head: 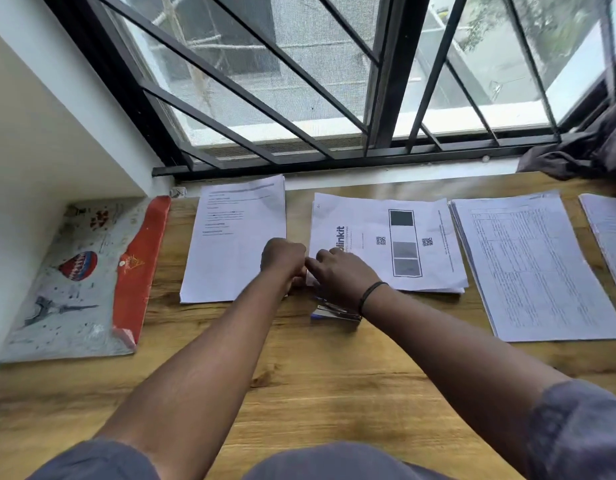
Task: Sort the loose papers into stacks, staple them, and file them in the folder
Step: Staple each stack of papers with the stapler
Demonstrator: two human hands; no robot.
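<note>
Several paper stacks lie in a row on the wooden desk. The left stack is text pages. The middle stack carries a "blinkit" print and QR codes. My left hand is curled in a fist at the middle stack's near-left corner and grips its edge. My right hand rests on that same corner, fingers reaching to the paper's left edge. A blue and silver stapler lies just under my right wrist. The folder, patterned with a red flap, lies at the far left.
A table-printed stack and a further stack lie to the right. A dark cloth is bunched at the back right by the barred window. A white wall closes the left side.
</note>
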